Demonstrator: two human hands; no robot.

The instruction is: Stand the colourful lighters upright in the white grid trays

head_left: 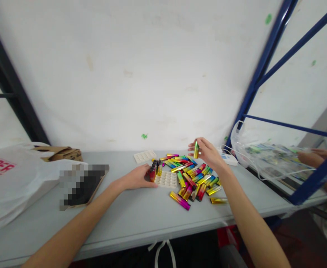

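My right hand (204,150) is raised above the back right of a pile, its fingers closed on a shiny yellow-green tube (196,149) held upright. Below it, many metallic multicoloured tubes (192,171) lie in a loose heap on the grey table (141,216). My left hand (138,176) rests at the left end of a cream tray with round holes (167,179), its thumb along the near edge and its fingers behind. Several dark-topped tubes (152,173) stand upright at that end, against the hand. Whether the hand grips tray or tubes is unclear.
A second holed tray (144,156) lies near the wall. On the left are a phone (86,188), a white plastic bag (18,178) and cardboard (58,152). A white device (229,159) with cables sits right, beside a blue frame (248,96). Another person's hand (311,158) shows far right.
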